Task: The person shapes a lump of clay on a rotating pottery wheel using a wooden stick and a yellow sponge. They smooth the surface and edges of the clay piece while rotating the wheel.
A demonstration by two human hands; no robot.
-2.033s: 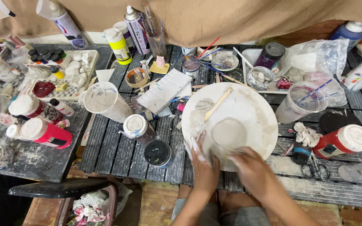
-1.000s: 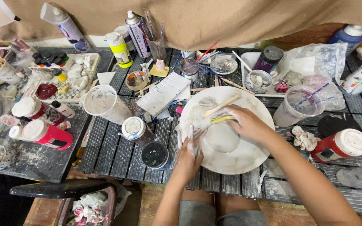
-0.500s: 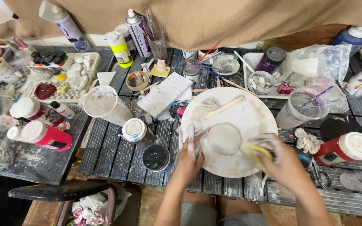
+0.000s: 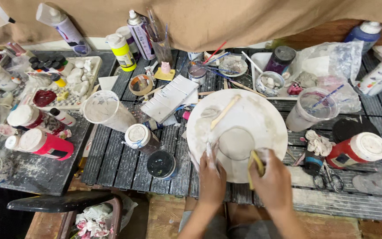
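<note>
- At the near edge of a dark slatted worktable (image 4: 124,163) crowded with craft supplies, a person's two bare hands work over a large round white board (image 4: 261,115) dusted with pale clay.
- In the middle of that board lies a flat round disc of grey-white clay (image 4: 236,142), just ahead of both hands.
- The left hand (image 4: 212,176) rests flat, fingers stretched out and open, their tips pressed on the board at the disc's left edge; it grips nothing.
- The right hand (image 4: 274,180) is closed around a small yellow sponge (image 4: 257,163), which is pinched between thumb and fingers and held at the disc's lower right edge.
- A long flat wooden modelling stick (image 4: 225,111) lies loose on the board beyond the disc, apart from both hands.
- Judging by its look, the disc is already flattened and roughly round, and its rim appears to be getting smoothed; it has no walls, marks or colour yet, so shaping seems at an early stage.
- To the left stand a clear plastic cup (image 4: 102,108) on its side, a small open dark jar (image 4: 161,164) and red paint bottles with white caps (image 4: 45,144).
- To the right sit a clear tub with a stirring stick (image 4: 312,108) and another red bottle (image 4: 357,150).
</note>
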